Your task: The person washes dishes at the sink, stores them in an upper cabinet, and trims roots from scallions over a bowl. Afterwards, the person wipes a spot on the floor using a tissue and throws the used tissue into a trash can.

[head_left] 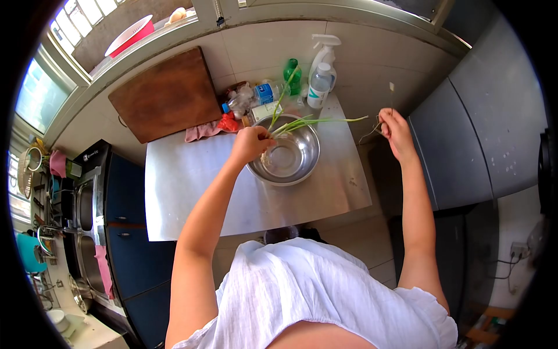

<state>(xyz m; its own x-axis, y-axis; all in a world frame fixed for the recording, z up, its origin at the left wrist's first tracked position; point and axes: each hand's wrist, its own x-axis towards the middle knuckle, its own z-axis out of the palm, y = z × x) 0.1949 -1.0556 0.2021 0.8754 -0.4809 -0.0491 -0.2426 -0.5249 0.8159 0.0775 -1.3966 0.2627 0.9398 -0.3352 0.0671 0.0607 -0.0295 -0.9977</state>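
Where the person's white top (296, 285) ends, nearest the camera, the near edge of the metal tabletop (197, 192) comes into view. Steel bowl (302, 157): right of the tabletop's middle, closer to the far edge. Left hand (254, 143) above the bowl's left rim, fingers closed round the lower ends of green scallions (299, 123) — leaves spread across the bowl, some reaching past the tabletop's right edge, one stalk pointing to the far edge. Right hand (396, 132) raised beyond the right edge, fingertips pinching thin strands (367, 136); kind cannot be told. Far edge, left of the bowl: pink cloth (202, 132), red bag (228, 123). Far right corner: green bottle (292, 77), clear bottle (319, 87), spray bottle (323, 53), all upright. Far left corner: brown board (165, 93) — tilted against the tiled wall (372, 52).
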